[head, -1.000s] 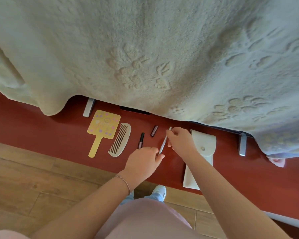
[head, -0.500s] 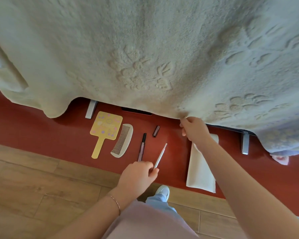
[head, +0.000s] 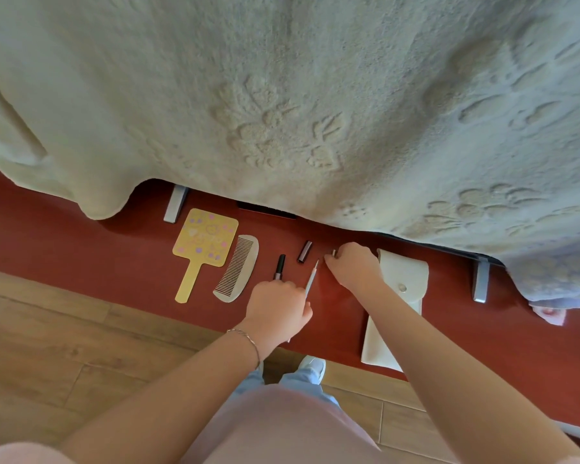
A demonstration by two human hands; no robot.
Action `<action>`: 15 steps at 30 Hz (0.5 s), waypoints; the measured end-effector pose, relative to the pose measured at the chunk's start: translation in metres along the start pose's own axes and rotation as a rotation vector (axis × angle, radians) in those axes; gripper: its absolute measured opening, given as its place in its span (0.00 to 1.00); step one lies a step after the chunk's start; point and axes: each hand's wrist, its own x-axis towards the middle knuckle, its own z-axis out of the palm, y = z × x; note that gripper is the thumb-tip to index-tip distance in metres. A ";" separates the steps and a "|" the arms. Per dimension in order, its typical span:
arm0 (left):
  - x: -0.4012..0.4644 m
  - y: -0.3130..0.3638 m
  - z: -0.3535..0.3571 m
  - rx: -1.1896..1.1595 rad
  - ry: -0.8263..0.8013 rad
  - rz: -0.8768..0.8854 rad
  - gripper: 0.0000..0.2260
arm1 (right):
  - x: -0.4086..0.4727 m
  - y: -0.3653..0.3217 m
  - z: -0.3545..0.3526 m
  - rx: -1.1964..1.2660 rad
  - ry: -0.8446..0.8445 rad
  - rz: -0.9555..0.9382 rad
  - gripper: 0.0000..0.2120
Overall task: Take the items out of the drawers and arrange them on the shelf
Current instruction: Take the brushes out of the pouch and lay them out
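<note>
Five items already line the red shelf [head: 81, 249] as the left hand [head: 278, 308] grips a slim pencil [head: 311, 279] and the right hand [head: 354, 267], at its 1 o'clock, pinches a small cap [head: 333, 252]; capping and laying the pencil beside the lipstick [head: 279, 266] likely follows.

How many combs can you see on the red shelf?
1. The comb lies flat on the red shelf, just right of the yellow hand mirror and left of the left hand. The blanket could hide more behind it.
</note>
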 end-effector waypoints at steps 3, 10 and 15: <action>0.004 0.000 0.001 0.034 0.002 -0.007 0.16 | -0.002 -0.001 0.001 -0.021 0.029 -0.004 0.13; 0.011 0.000 0.004 0.051 0.032 0.042 0.19 | -0.019 0.001 -0.017 0.157 0.084 -0.007 0.16; 0.010 0.004 0.000 0.056 0.051 0.067 0.18 | -0.052 0.045 -0.045 0.270 0.402 -0.050 0.10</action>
